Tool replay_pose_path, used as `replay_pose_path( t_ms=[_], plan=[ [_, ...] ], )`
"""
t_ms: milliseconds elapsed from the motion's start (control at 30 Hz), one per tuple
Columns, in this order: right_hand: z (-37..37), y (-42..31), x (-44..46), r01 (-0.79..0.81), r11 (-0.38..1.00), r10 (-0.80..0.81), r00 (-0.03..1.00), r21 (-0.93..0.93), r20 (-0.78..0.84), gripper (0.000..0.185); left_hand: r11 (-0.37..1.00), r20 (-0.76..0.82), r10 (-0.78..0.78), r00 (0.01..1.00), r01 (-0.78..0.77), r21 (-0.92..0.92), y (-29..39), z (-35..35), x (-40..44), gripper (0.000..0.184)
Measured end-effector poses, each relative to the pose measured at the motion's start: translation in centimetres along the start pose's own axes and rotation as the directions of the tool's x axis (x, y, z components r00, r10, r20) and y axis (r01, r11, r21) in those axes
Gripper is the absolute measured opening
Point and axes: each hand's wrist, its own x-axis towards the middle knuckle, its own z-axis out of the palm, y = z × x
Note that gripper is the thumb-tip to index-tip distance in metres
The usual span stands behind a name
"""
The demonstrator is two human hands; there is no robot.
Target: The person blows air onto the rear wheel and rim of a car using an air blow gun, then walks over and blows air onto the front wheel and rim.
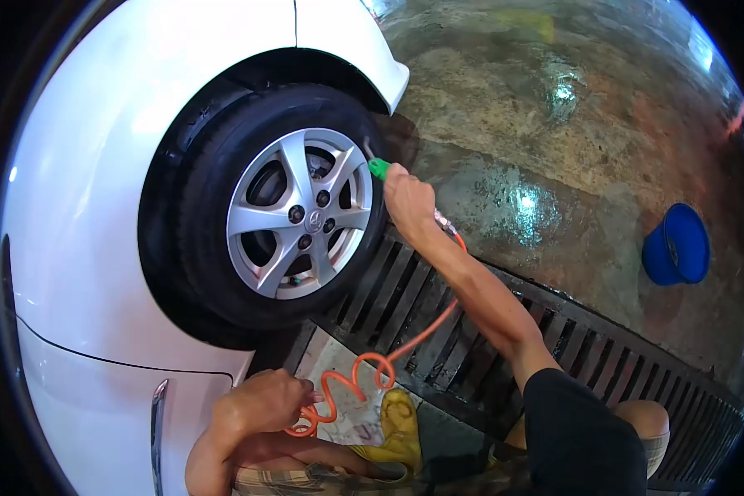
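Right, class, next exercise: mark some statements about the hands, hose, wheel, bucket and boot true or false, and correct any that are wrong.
1. The right hand holds a green tool. True.
2. The orange hose has coils near the left hand. True.
3. The wheel is off the car. False: it sits in the car's wheel arch.
4. The bucket stands on the grating. False: it stands on the floor beyond the grating.
5. The boot is black. False: it is yellow.
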Motion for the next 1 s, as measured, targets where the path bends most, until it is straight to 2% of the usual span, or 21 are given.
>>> replay_pose_path(
  t_ms=[33, 100, 133, 200, 233, 300, 333, 400, 433, 500, 533, 567, 633, 667, 733, 767, 833, 967, 1000],
  plan=[
    [-0.1, -0.1, 0.4, 0.0, 1.0, 0.0, 1.0, 0.001, -0.007, 0.012, 1.0, -0.019, 0.005, 1.0, -0.005, -0.014, -0.1, -0.1, 0.0, 0.019],
    [-0.3, -0.3, 0.3, -0.039, 0.993, 0.058, 0.983, -0.114, 0.176, 0.012, 1.0, -0.002, -0.007, 1.0, 0.007, -0.01, 0.0, -0.4, 0.1, 0.021],
    [-0.5, -0.1, 0.1, -0.039, 0.993, 0.06, 0.981, -0.115, 0.183, 0.012, 1.0, 0.018, -0.014, 1.0, 0.014, -0.002, 0.1, -0.4, 0.1, 0.022],
    [-1.0, 0.4, 0.5, -0.021, 0.999, 0.02, 1.0, 0.03, 0.014, 0.014, 1.0, -0.005, -0.001, 1.0, 0.001, -0.006, 0.0, 0.1, 0.0, 0.022],
    [-1.0, 0.6, 1.0, -0.02, 0.999, 0.02, 1.0, 0.032, 0.005, 0.014, 1.0, -0.037, 0.007, 0.999, -0.007, -0.01, -0.2, 0.1, 0.0, 0.023],
    [-0.6, 0.7, 0.6, 0.038, 0.991, -0.001, 0.963, -0.131, 0.27, 0.027, 1.0, -0.013, -0.007, 1.0, 0.007, -0.013, -0.3, -0.1, 0.2, 0.023],
    [-0.2, 0.8, 0.4, 0.037, 0.991, 0.0, 0.961, -0.131, 0.277, 0.027, 1.0, 0.014, -0.015, 1.0, 0.015, -0.013, -0.2, -0.1, 0.3, 0.023],
    [0.1, 1.2, 0.7, -0.018, 1.0, 0.017, 0.995, 0.019, 0.094, 0.029, 1.0, -0.008, -0.001, 1.0, 0.001, -0.007, 0.0, 0.0, 0.3, 0.023],
    [0.3, 1.1, 1.0, -0.018, 1.0, 0.016, 0.996, 0.02, 0.087, 0.029, 1.0, -0.036, 0.006, 0.999, -0.007, -0.006, 0.0, -0.1, 0.3, 0.023],
    [0.3, 0.8, 0.3, 0.017, 0.989, 0.026, 0.959, -0.149, 0.282, 0.025, 1.0, -0.018, 0.001, 1.0, -0.001, -0.015, 0.1, -0.4, 0.3, 0.022],
    [-0.3, 1.3, 0.2, 0.036, 0.996, -0.008, 0.946, -0.08, 0.325, 0.026, 1.0, 0.001, 0.0, 1.0, 0.0, -0.019, 0.1, -0.5, 0.4, 0.022],
    [-0.7, 1.3, -0.3, 0.033, 0.996, -0.005, 0.944, -0.081, 0.33, 0.026, 1.0, 0.006, 0.003, 1.0, -0.003, -0.02, 0.1, -0.2, 0.3, 0.022],
    [-0.9, 1.0, -0.4, 0.004, 1.0, -0.008, 0.988, 0.029, 0.152, 0.02, 1.0, -0.039, 0.003, 0.999, -0.004, -0.019, -0.2, 0.1, 0.2, 0.022],
    [-0.4, 1.1, -0.6, 0.008, 0.999, -0.013, 0.987, 0.032, 0.157, 0.02, 1.0, -0.038, -0.001, 0.999, 0.0, -0.026, -0.2, 0.0, 0.2, 0.022],
    [0.5, 1.7, -1.4, 0.013, 1.0, -0.006, 0.931, -0.018, 0.365, 0.016, 0.999, -0.025, 0.027, 0.999, -0.028, -0.035, -0.2, -0.1, 0.2, 0.022],
    [0.9, 2.0, -2.0, 0.009, 1.0, -0.001, 0.93, -0.02, 0.367, 0.016, 0.999, -0.021, 0.031, 0.999, -0.032, -0.034, -0.2, 0.0, 0.2, 0.022],
    [1.0, 1.8, -2.2, -0.039, 0.991, 0.005, 0.967, 0.126, 0.256, 0.017, 1.0, -0.053, 0.027, 0.998, -0.028, -0.005, -0.4, 0.3, 0.3, 0.022],
    [2.8, 2.6, -3.4, 0.06, 0.991, -0.087, 0.97, 0.123, 0.226, 0.014, 0.997, -0.05, 0.041, 0.998, -0.044, -0.061, -0.1, -0.3, 0.2, 0.02],
    [2.7, 2.5, -3.2, 0.047, 0.995, -0.07, 0.954, 0.086, 0.292, 0.018, 0.999, -0.039, 0.032, 0.999, -0.033, -0.019, -0.3, -0.2, 0.3, 0.019]
  ],
)
